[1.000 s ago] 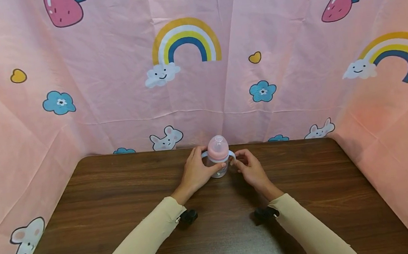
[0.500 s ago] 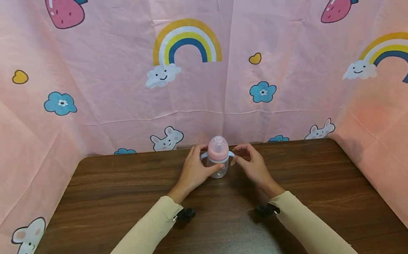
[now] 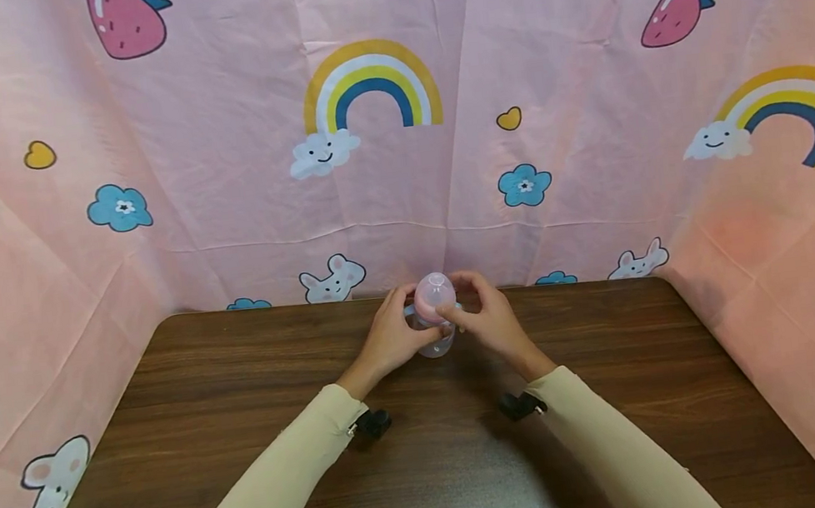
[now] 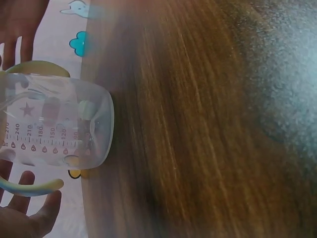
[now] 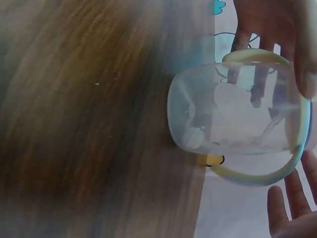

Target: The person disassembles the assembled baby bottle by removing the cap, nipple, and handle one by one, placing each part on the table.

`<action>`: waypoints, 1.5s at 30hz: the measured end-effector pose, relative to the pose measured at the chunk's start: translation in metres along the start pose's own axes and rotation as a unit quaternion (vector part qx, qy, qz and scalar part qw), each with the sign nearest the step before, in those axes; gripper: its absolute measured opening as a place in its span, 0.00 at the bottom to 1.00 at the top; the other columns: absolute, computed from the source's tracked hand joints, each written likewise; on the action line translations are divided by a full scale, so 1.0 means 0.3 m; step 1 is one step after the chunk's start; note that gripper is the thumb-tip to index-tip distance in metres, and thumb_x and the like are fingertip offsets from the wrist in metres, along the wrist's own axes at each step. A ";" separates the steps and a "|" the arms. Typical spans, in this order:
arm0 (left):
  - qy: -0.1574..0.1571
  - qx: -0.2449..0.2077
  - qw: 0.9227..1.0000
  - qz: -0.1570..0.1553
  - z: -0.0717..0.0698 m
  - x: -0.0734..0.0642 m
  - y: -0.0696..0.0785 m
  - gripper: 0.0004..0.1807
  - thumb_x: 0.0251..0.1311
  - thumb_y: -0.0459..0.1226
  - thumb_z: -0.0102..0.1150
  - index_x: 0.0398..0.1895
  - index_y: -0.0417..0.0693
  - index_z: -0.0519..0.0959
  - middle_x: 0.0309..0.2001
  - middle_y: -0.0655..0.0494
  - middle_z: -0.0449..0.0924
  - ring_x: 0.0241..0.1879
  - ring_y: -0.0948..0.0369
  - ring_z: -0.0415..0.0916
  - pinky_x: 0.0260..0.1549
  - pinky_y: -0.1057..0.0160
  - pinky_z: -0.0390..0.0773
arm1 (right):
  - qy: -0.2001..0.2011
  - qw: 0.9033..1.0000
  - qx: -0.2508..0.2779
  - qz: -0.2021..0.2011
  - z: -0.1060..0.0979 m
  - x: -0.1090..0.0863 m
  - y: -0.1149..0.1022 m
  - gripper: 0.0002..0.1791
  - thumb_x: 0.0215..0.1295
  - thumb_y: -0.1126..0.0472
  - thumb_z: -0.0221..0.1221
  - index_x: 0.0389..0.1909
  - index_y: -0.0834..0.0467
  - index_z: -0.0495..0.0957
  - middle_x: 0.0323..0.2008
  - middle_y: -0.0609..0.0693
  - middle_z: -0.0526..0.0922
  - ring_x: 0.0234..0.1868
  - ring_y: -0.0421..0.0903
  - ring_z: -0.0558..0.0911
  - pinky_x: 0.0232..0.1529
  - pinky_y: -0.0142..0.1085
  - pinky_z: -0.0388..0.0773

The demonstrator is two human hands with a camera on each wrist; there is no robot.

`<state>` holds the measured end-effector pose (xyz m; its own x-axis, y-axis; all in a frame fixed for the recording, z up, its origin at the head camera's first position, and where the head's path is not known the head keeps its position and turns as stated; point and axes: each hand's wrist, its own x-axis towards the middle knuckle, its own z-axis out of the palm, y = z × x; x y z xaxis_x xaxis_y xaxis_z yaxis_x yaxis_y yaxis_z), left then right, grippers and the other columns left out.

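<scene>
A clear baby bottle (image 3: 436,341) stands near the table's far edge, with a pink collar and a clear dome cap (image 3: 437,287) on top. Pale curved handles (image 5: 257,179) stick out at both its sides. My left hand (image 3: 389,336) holds the bottle from the left, thumb across its front. From the right, my right hand (image 3: 492,315) grips the top at the collar, thumb in front and fingers behind, partly hidden. In the left wrist view, a printed measuring scale shows on the bottle body (image 4: 59,119); its collar and cap are out of frame there.
The dark wooden table (image 3: 242,390) reaches back to a pink fabric backdrop (image 3: 256,246) with printed rainbows, strawberries and flowers. The backdrop rises behind the table and along both sides. Small black cameras (image 3: 374,422) sit at both wrists.
My right hand has let go of the right handle and moved up and left onto the bottle's top. My left hand and the bottle have stayed nearly in place.
</scene>
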<state>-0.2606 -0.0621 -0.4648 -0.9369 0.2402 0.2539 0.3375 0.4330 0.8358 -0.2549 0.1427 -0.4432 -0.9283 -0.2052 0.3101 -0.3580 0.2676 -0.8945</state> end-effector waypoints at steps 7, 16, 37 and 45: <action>-0.007 0.001 1.000 -0.004 -0.003 0.011 -0.001 0.45 0.58 0.42 0.86 0.75 0.39 0.71 0.69 0.41 0.76 0.69 0.46 0.74 0.72 0.42 0.73 | -0.014 0.999 -0.035 -0.008 0.020 0.040 -0.014 0.36 0.68 0.58 0.76 0.72 0.62 0.75 0.63 0.58 0.81 0.62 0.57 0.80 0.65 0.61 0.78; -0.005 0.002 1.000 0.000 0.001 0.022 0.000 0.43 0.58 0.41 0.86 0.73 0.37 0.74 0.67 0.42 0.77 0.67 0.46 0.76 0.69 0.43 0.76 | -0.012 0.999 -0.053 0.000 0.035 0.069 -0.038 0.40 0.63 0.56 0.79 0.73 0.65 0.75 0.62 0.61 0.81 0.61 0.63 0.81 0.60 0.59 0.81; 0.009 0.005 1.000 0.006 0.020 0.038 -0.008 0.39 0.56 0.40 0.85 0.69 0.36 0.78 0.62 0.41 0.82 0.61 0.45 0.81 0.64 0.44 0.80 | -0.004 0.994 -0.113 -0.006 0.048 0.082 -0.046 0.39 0.57 0.54 0.84 0.66 0.62 0.80 0.58 0.58 0.83 0.56 0.55 0.82 0.58 0.52 0.82; 0.013 0.011 1.000 0.005 0.023 0.032 -0.006 0.40 0.56 0.40 0.85 0.70 0.36 0.78 0.63 0.40 0.82 0.63 0.44 0.80 0.65 0.44 0.80 | -0.004 0.991 -0.131 -0.016 0.052 0.082 -0.037 0.39 0.55 0.53 0.85 0.64 0.62 0.81 0.56 0.58 0.84 0.55 0.56 0.83 0.57 0.52 0.81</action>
<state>-0.2695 -0.0546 -0.4673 -0.9356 0.2221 0.2744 0.3480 0.4503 0.8223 -0.2721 0.1201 -0.4307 -0.9159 -0.2247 0.3327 -0.4014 0.4963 -0.7698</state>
